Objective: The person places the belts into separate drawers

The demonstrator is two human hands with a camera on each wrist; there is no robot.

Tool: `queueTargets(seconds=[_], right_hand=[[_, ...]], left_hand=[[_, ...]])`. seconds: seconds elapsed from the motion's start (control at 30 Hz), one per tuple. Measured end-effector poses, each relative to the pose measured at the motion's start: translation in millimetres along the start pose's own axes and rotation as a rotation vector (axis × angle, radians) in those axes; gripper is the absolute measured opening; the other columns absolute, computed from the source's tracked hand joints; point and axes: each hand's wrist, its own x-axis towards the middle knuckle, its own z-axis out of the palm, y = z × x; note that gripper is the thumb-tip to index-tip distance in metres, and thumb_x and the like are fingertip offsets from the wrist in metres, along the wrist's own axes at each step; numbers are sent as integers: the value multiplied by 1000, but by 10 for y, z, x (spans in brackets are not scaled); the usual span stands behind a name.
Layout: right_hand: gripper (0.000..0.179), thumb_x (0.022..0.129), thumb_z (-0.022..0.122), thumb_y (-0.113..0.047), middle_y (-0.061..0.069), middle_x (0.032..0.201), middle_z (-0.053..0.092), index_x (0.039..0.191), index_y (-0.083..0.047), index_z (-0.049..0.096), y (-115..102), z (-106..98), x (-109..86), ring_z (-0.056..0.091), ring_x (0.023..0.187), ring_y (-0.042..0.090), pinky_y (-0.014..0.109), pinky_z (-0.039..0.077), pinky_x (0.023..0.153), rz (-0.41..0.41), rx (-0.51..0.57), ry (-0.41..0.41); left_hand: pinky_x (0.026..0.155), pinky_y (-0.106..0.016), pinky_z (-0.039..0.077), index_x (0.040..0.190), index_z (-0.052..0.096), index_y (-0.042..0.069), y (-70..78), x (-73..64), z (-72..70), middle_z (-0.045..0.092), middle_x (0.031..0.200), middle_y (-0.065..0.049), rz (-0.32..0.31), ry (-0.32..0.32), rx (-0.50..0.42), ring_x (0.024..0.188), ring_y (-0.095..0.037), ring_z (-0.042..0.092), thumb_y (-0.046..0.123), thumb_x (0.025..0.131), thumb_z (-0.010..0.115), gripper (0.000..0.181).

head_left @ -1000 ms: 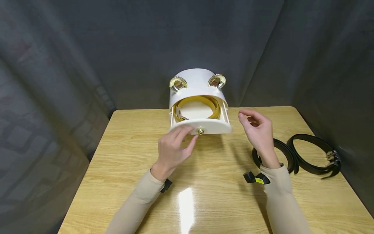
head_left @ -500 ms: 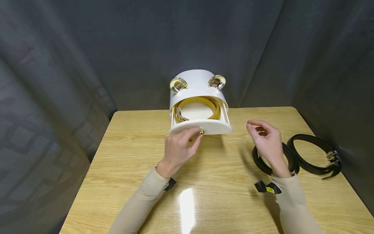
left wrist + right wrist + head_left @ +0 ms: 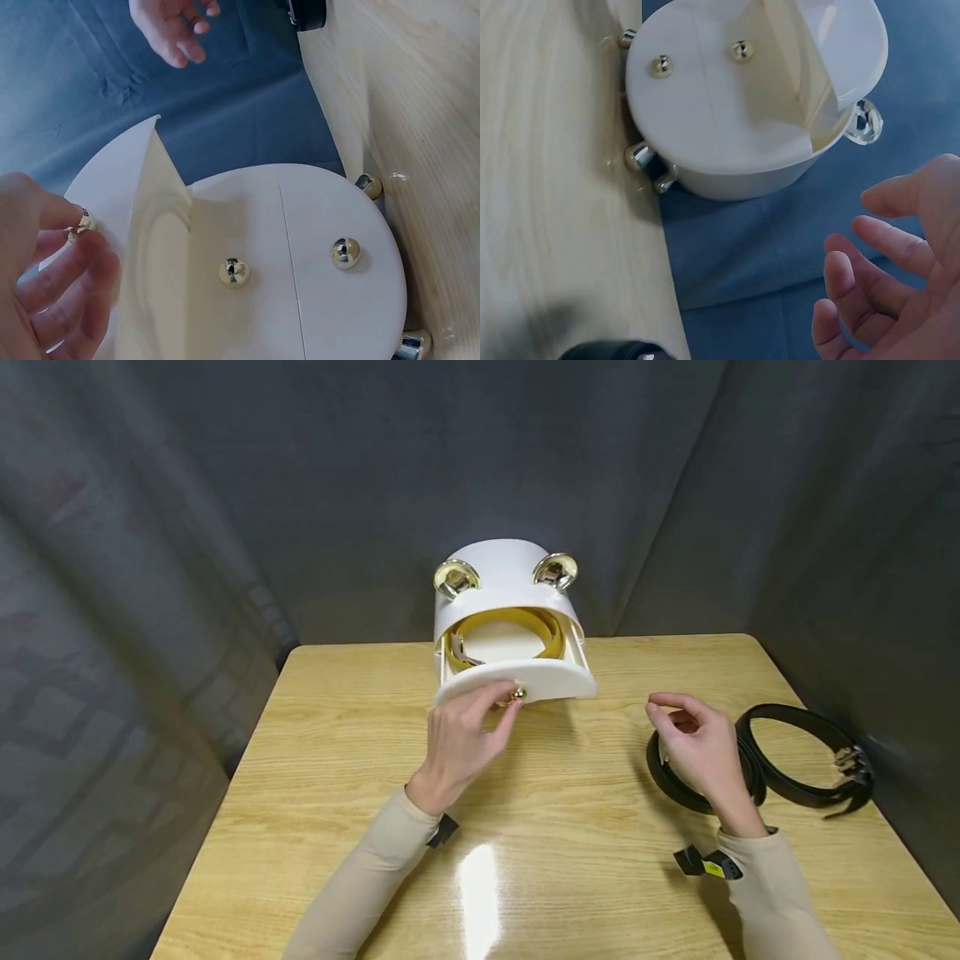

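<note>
A white rounded drawer cabinet (image 3: 504,568) with two gold ear-like discs on top stands at the table's back edge. Its top drawer (image 3: 566,678) is pulled out, and inside lies a coiled yellow belt (image 3: 557,635) with a silver buckle. My left hand (image 3: 461,743) pinches the drawer's gold knob (image 3: 519,693) between thumb and fingers; the left wrist view shows this grip on the knob (image 3: 86,221) too. My right hand (image 3: 703,747) hovers over the nearer coiled black belt (image 3: 667,787), fingers loosely bent and holding nothing.
Another coiled black belt (image 3: 806,717) with a metal buckle lies at the table's right side. Two closed lower drawers have gold knobs (image 3: 234,273), and small gold feet (image 3: 369,186) support the cabinet. Dark curtains (image 3: 360,510) surround the wooden table (image 3: 337,727).
My left hand has moved right from beside the knob and taken hold of it; the drawer front now tilts slightly upward. My right hand has drawn back toward the lower right, over the black belt.
</note>
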Motion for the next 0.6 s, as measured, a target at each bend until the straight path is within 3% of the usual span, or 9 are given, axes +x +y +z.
queueTargets(seconds=[0.27, 0.6], right_hand=[[24, 102, 72, -24, -14, 95, 71, 117, -7, 80, 210, -1, -113, 61, 77, -10, 7, 48, 70, -55, -13, 8], [30, 102, 72, -31, -31, 103, 63, 121, -9, 78, 368, -58, -188, 61, 81, -15, 5, 48, 72, -11, -45, -17]], left_hand=[[52, -21, 52, 112, 78, 6, -21, 70, 8, 83, 95, -6, -18, -7, 10, 72, -17, 78, 16, 94, 79, 20], [57, -24, 56, 114, 78, 9, -40, 142, 43, 83, 94, -3, -56, -17, 29, 75, -14, 77, 18, 95, 79, 21]])
